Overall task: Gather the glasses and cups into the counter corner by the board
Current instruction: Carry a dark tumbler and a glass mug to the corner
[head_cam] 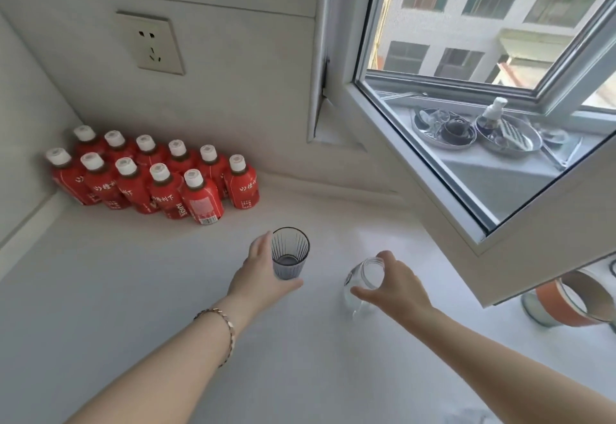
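Observation:
A grey ribbed glass [289,253] stands upright on the white counter [133,290], and my left hand [258,273] wraps around its left side and base. To its right is a clear glass [361,282], tilted a little, with my right hand [396,285] gripping it at the rim and side from the right. Both glasses look empty. Whether the clear glass touches the counter cannot be told.
Several red bottles with white caps [156,180] fill the back left corner under a wall socket [150,43]. An open window sash [466,170] juts over the counter at right. An orange and white cup [573,300] lies at the far right.

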Motion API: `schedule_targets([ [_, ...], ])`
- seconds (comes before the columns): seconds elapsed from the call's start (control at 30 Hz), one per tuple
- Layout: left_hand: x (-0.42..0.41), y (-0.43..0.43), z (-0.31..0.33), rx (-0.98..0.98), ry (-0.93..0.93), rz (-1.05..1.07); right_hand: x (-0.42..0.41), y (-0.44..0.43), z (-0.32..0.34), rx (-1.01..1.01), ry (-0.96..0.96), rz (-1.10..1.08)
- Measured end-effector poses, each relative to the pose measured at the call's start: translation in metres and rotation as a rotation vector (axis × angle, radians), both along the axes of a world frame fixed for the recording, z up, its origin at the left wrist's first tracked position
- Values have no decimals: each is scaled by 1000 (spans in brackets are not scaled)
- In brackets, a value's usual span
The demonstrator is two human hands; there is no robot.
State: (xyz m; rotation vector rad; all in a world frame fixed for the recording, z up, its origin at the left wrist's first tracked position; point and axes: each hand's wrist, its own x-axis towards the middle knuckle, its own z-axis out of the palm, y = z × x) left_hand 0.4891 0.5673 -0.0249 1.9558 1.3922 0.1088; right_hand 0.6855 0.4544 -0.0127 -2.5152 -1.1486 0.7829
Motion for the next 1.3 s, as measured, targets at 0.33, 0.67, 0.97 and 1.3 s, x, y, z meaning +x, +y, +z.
schedule_targets([
  [0.33,35,6,3,33,101,93,3,-23,21,64,44,102],
  [0.67,-38,-110,44,38,-48,207,-20,-74,40,103,-5,360],
  [0.97,-103,-302,63,149,-17,593,-72,-146,63,156,2,866],
  [1.3,-191,-536,81,171,-67,1241,-205,-266,89,161,107,1347],
])
